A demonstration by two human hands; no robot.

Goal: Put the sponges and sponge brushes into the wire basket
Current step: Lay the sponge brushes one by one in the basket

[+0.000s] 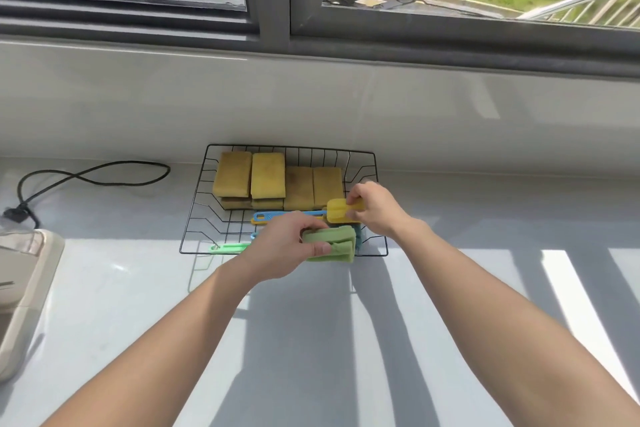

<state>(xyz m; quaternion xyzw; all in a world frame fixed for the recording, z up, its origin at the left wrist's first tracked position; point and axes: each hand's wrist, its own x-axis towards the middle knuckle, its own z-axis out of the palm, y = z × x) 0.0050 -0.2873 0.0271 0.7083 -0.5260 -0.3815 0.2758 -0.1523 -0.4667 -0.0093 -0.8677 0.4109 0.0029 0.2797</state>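
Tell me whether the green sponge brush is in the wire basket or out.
Partly in: the left hand holds its green sponge brush over the wire basket front rim.

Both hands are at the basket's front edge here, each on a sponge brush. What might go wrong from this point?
The green sponge brush in the left hand straddles the wire basket front rim, handle poking out left; it might snag or tip out. The right hand pinching the yellow sponge brush could disturb the blue-handled brush beneath.

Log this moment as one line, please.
left hand: grips green brush | right hand: grips yellow brush | basket: sponges inside
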